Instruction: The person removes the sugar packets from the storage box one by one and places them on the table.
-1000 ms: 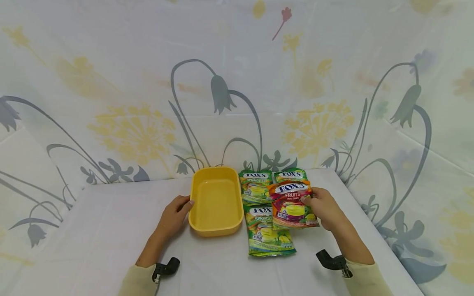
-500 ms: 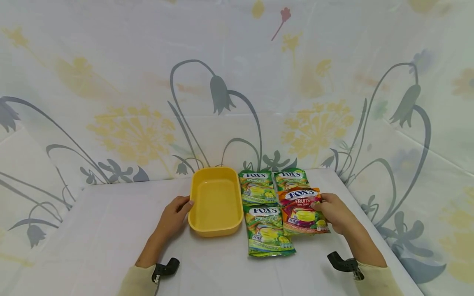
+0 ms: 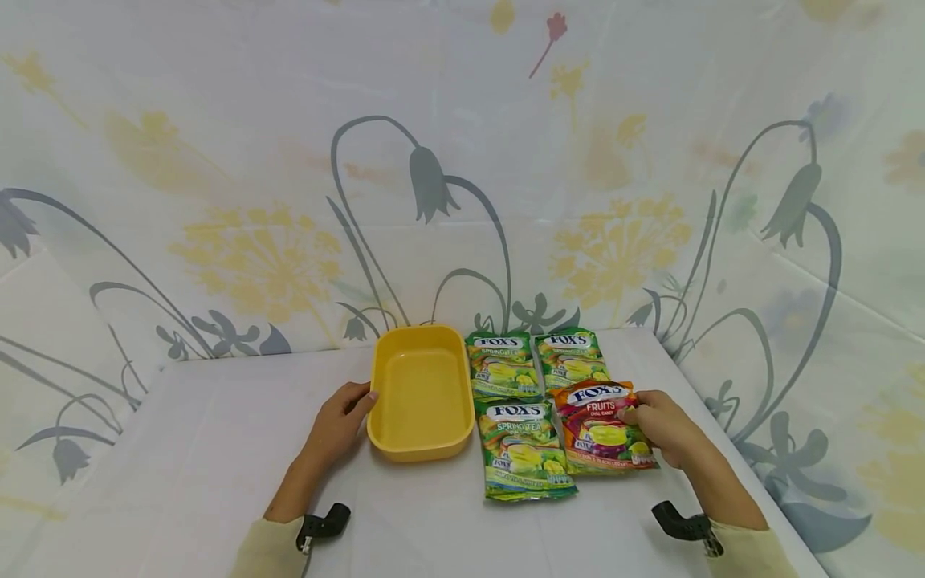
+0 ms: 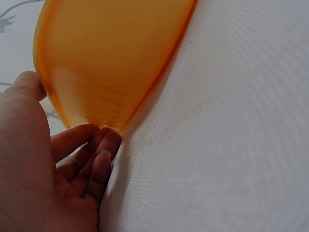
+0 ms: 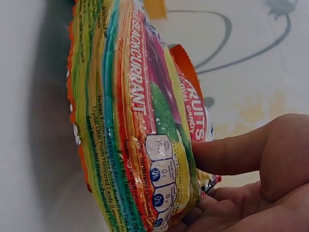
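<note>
My right hand [image 3: 663,425] pinches the right edge of a red-and-orange Fox's Fruits candy bag [image 3: 603,429], thumb on its printed front. In the right wrist view, the bag [image 5: 140,111] looks plump, and the fingers go behind it. Three green Fox's Spring Tea candy bags lie beside it: a back-left bag [image 3: 502,369], a back-right bag [image 3: 571,361] and a front bag [image 3: 523,461]. My left hand [image 3: 341,421] holds the left side of a yellow plastic tray [image 3: 421,451], its thumb at the rim and its fingers curled against the outer wall, as the left wrist view shows.
A white cloth covers the table [image 3: 217,466]. Behind it rises a flower-printed fabric backdrop [image 3: 462,265], which also closes off the right side. The tray stands directly left of the green bags, near the table's back edge.
My right hand has moved the red candy bag right and toward me, off the green bags it overlapped, uncovering more of the back-right one. The left hand and tray stay put.
</note>
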Motion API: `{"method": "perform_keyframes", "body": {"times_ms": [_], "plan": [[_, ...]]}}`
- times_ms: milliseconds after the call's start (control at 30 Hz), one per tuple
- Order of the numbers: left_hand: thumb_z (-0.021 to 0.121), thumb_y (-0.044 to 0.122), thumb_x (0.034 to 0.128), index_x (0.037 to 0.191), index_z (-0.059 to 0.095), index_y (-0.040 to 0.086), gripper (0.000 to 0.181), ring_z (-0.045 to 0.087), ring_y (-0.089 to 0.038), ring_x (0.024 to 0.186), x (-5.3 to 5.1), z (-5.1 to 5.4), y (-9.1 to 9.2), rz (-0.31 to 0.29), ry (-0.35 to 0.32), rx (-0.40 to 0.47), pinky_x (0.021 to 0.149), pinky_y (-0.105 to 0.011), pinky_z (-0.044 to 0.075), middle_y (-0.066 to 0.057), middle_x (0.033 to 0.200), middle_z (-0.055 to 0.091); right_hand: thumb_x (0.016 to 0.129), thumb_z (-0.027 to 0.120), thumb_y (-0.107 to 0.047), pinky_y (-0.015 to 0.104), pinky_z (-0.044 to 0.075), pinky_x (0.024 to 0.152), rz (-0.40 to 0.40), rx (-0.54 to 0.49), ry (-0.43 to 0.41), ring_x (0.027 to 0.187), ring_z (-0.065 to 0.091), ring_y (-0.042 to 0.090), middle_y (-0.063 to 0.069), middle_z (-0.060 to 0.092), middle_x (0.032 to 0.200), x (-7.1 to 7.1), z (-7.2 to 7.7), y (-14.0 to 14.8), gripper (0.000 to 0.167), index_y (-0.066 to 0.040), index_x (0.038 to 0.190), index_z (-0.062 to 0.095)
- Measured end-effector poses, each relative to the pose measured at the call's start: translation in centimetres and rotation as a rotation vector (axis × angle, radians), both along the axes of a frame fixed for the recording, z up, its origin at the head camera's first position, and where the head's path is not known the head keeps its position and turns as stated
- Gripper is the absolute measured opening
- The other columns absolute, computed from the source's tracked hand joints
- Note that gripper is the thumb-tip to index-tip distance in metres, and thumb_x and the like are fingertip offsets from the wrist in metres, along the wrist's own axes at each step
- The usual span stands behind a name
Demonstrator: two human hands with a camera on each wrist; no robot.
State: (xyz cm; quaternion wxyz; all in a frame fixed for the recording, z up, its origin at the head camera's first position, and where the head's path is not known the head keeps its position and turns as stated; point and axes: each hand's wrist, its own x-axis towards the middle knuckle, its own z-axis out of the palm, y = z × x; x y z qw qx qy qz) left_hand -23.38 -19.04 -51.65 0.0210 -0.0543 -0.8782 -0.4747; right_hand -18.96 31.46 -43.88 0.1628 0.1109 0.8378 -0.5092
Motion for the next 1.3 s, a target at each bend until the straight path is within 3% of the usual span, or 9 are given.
{"method": "perform_keyframes", "body": {"times_ms": [233, 467, 633, 900, 1133, 1300], "plan": [[0.057, 0.039, 0.1105, 0.144, 0.063, 0.003, 0.05, 0.061, -0.031, 0.124, -0.2, -0.2, 0.0, 0.007, -0.002, -0.001, 0.114, -0.053, 0.046, -0.012, 0.131, 0.067, 0.107, 0.052, -0.016, 0.042, 0.062, 0.085, 0.002, 0.01, -0.025, 0.108, 0.065, 0.034, 0.038, 0.052, 0.136, 0.0, -1.2, 0.5, 0.067, 0.026, 0.151, 0.023], [0.056, 0.039, 0.1107, 0.145, 0.063, 0.003, 0.05, 0.061, -0.031, 0.123, -0.2, -0.2, 0.2, 0.008, 0.005, -0.005, 0.114, -0.054, 0.047, -0.012, 0.13, 0.068, 0.106, 0.057, -0.02, 0.042, 0.063, 0.084, 0.011, 0.084, -0.026, 0.105, 0.066, 0.034, 0.037, 0.055, 0.13, -0.1, -1.8, 0.8, 0.068, 0.026, 0.148, 0.029], [0.057, 0.039, 0.1104, 0.144, 0.063, 0.003, 0.05, 0.061, -0.031, 0.127, -0.2, -0.2, 0.2, 0.003, 0.021, 0.006, 0.114, -0.054, 0.046, -0.012, 0.131, 0.068, 0.104, 0.063, -0.025, 0.044, 0.061, 0.085, 0.046, 0.24, 0.039, 0.104, 0.064, 0.036, 0.036, 0.059, 0.125, -0.1, -2.0, 1.0, 0.071, 0.026, 0.144, 0.037], [0.057, 0.04, 0.1099, 0.145, 0.063, 0.004, 0.051, 0.061, -0.032, 0.127, -0.2, -0.2, 0.2, 0.004, 0.015, 0.009, 0.114, -0.055, 0.046, -0.013, 0.132, 0.068, 0.097, 0.072, -0.03, 0.047, 0.059, 0.078, 0.073, 0.451, 0.143, 0.093, 0.064, 0.035, 0.028, 0.068, 0.105, 0.3, -1.8, 0.6, 0.059, 0.022, 0.123, 0.058], [0.057, 0.041, 0.1104, 0.145, 0.062, 0.004, 0.051, 0.061, -0.032, 0.128, -0.1, -0.1, 0.1, -0.009, 0.012, 0.01, 0.114, -0.055, 0.046, -0.013, 0.133, 0.067, 0.097, 0.074, -0.03, 0.05, 0.059, 0.076, 0.074, 0.54, 0.199, 0.09, 0.066, 0.035, 0.028, 0.07, 0.102, 0.5, -1.4, 0.2, 0.053, 0.018, 0.115, 0.062], [0.054, 0.046, 0.1107, 0.148, 0.06, 0.005, 0.056, 0.059, -0.033, 0.132, 0.0, 0.0, -0.2, -0.032, 0.005, -0.026, 0.116, -0.055, 0.045, -0.013, 0.14, 0.065, 0.101, 0.067, -0.025, 0.054, 0.059, 0.08, 0.058, 0.577, 0.253, 0.095, 0.066, 0.04, 0.03, 0.069, 0.106, 0.8, -1.0, -0.1, 0.048, 0.019, 0.121, 0.062]]}}
